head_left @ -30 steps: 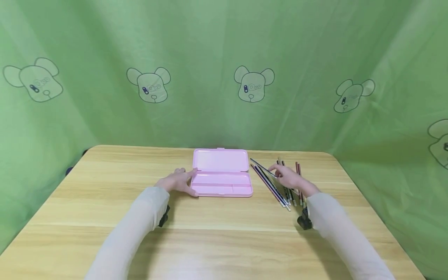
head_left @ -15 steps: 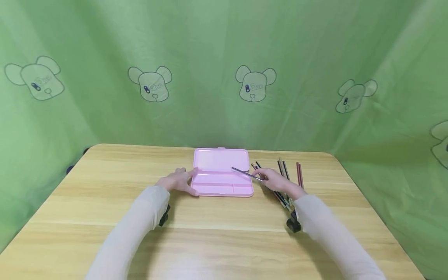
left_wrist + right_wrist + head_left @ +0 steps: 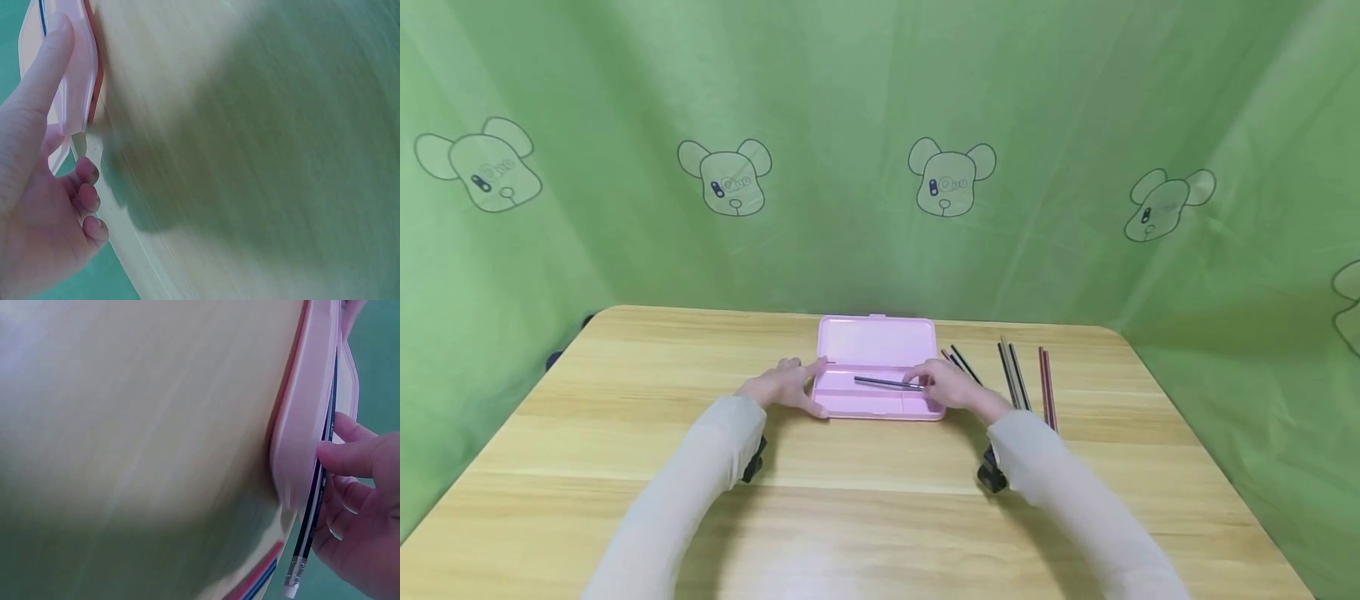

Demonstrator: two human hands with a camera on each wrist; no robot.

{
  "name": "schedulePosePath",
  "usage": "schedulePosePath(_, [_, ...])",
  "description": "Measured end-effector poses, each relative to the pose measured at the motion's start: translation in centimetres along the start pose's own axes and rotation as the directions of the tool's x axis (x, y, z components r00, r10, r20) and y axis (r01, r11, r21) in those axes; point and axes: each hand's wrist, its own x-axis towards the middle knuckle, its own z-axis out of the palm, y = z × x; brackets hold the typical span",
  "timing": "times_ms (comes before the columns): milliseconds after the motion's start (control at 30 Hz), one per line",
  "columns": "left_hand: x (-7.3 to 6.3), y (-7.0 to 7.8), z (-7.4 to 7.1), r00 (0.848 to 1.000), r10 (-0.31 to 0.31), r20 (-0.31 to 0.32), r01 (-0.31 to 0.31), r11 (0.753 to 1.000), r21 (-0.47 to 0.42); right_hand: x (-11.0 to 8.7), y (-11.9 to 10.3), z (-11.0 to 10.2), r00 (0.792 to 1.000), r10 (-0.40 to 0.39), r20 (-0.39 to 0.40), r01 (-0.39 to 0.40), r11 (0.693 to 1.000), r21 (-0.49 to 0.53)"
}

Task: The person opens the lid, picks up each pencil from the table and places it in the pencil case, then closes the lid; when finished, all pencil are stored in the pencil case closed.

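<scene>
the right hand (image 3: 950, 384) pinches a dark pencil (image 3: 883, 382), hiding one end from above, while the left hand's (image 3: 784, 387) loose fingers touch the pink case (image 3: 865, 405).

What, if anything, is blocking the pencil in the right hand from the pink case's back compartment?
Nothing visible. The lid is open, the right hand holds the pencil over the back compartment, and the left hand touches the left end of the pink case, away from the pencil.
</scene>
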Motion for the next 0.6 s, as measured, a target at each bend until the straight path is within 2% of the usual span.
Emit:
schedulePosePath(267, [0.1, -0.1, 0.0, 1.000, 0.000, 0.000, 0.000, 1.000, -0.017, 1.9, -1.4, 1.0, 1.000, 0.013, -0.020, -0.014, 0.999, -0.043])
schedulePosePath(600, [0.2, -0.2, 0.1, 1.000, -0.003, 0.000, 0.003, 1.000, -0.027, 3.8, -2.6, 2.1, 1.000, 0.006, 0.024, -0.004, 0.996, -0.086])
